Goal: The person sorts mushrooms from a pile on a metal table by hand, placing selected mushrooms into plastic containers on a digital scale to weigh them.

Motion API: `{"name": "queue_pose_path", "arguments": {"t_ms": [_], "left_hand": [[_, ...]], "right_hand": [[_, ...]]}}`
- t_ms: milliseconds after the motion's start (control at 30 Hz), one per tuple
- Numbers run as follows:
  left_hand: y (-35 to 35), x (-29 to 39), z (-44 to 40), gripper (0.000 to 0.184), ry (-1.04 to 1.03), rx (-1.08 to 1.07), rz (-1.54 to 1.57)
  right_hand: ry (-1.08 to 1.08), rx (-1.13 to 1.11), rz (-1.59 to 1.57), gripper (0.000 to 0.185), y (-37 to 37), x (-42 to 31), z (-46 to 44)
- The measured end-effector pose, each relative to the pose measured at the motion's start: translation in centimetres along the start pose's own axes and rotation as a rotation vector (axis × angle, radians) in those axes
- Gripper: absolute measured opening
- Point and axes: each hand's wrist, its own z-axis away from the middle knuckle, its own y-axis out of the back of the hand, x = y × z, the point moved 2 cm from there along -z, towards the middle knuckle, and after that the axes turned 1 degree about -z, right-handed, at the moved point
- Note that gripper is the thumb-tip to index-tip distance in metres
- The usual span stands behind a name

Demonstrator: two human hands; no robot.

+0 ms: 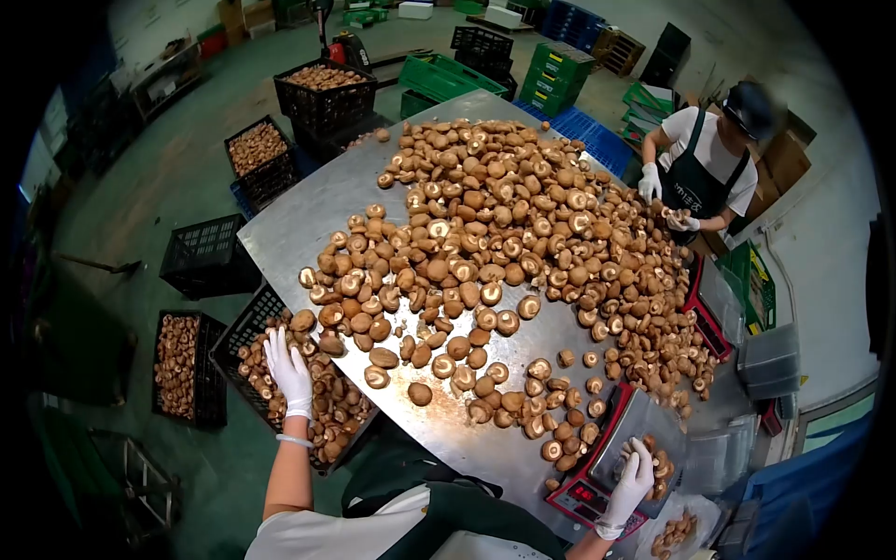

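My left hand (288,378), in a white glove, is open with its fingers spread, above shiitake mushrooms (334,407) in a black crate (233,338) at the table's left edge. On the right, my gloved right hand (629,485) curls against several shiitake mushrooms (662,471) over a red-framed scale (597,455); its fingers partly hide them. A large heap of shiitake mushrooms (523,205) covers much of the metal table (313,210), with loose ones scattered towards me.
Across the table, a co-worker (707,163) in gloves handles mushrooms. A second scale (707,313) stands at the right edge, near clear plastic trays (768,359). A plastic bag of mushrooms (679,532) lies beside my right hand. Crates of mushrooms (177,364) stand on the floor at left.
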Motion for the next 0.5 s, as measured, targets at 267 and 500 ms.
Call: {"name": "queue_pose_path", "arguments": {"t_ms": [267,500], "left_hand": [[-2.0,7.8,-2.3,0.045,-0.369,-0.211,-0.097],[-4.1,9.2,-4.2,0.014,-0.162,-0.247,0.275]], "right_hand": [[0.07,-0.06,0.073,0.025,-1.9,-0.8,-0.1],[0.059,-0.041,0.038,0.021,-3.3,-2.2,-0.6]]}}
